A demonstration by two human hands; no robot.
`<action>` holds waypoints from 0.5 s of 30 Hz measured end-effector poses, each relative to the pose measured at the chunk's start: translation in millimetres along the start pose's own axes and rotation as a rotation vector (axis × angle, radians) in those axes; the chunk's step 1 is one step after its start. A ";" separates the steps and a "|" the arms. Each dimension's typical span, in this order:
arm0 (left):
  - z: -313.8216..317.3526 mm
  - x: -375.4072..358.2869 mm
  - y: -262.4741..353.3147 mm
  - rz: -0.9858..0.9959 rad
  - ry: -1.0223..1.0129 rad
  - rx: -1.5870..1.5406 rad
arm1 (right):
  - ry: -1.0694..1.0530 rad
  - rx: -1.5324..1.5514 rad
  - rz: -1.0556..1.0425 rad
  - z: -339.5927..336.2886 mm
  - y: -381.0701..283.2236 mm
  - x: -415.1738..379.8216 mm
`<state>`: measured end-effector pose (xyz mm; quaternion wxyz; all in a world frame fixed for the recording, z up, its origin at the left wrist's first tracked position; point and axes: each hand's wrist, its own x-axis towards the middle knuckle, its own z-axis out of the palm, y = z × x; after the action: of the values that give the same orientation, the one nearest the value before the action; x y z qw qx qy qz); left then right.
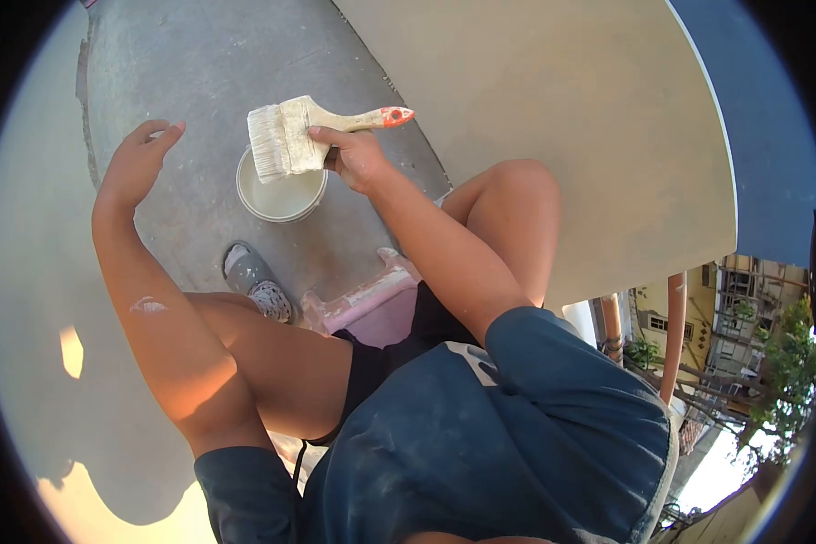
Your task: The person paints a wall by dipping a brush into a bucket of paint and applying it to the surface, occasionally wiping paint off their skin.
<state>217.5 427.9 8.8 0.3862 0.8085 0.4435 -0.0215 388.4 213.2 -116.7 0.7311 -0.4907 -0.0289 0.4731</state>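
Observation:
My right hand (358, 161) is closed around a wide paintbrush (297, 136), its thumb on the brush's body. The pale bristles point left, and the wooden handle with an orange-red end points right. Beneath the brush stands a white round bucket (283, 216) with pale liquid in it, partly hidden by the brush. My left hand (140, 163) is raised to the left of the bucket, fingers loosely curved and apart, with nothing in it.
A worn pink low stool (381, 313) is between my legs. My foot in a grey slipper (252, 272) rests on the grey floor (190, 72) below the bucket. A smooth beige wall (589, 109) rises close on the right. Pipes, plants and buildings show at lower right.

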 end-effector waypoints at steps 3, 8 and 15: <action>2.5 -1.2 20.1 0.018 0.011 -0.008 | 0.044 -0.088 0.008 -11.2 2.8 5.1; 8.4 -0.6 23.0 0.038 0.044 -0.036 | 0.088 -0.049 0.045 -12.3 -4.9 -7.0; 23.9 25.5 -10.3 0.148 0.025 -0.051 | 0.054 -0.089 -0.073 -7.3 -34.1 -29.5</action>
<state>232.7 433.6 -23.7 0.4015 0.8292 0.3879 0.0282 398.5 184.6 -82.6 0.7260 -0.5337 -0.0482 0.4310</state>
